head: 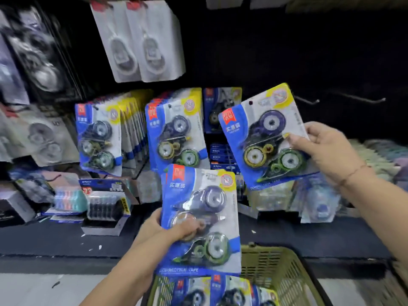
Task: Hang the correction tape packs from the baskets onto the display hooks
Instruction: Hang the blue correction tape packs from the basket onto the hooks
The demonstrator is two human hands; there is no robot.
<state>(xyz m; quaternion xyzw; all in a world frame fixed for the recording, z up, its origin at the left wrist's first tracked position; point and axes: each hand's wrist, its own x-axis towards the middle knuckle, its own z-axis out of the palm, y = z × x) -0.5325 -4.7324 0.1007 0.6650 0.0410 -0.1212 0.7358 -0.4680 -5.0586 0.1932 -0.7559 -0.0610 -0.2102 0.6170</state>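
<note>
Mid-hang: right hand point(326, 151) pinches one pack point(265, 138) by its edge just beside a bare hook point(309, 100), left hand point(163, 228) grips spare packs point(201, 217) above the basket point(276, 272); next, its punched hole point(250, 103) must meet the hook tip.

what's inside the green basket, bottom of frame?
Blue correction tape packs, at least three card tops showing, sit in the green basket. The held packs in the left hand cover its far left; the frame edge cuts off the rest, so no full count.
</note>
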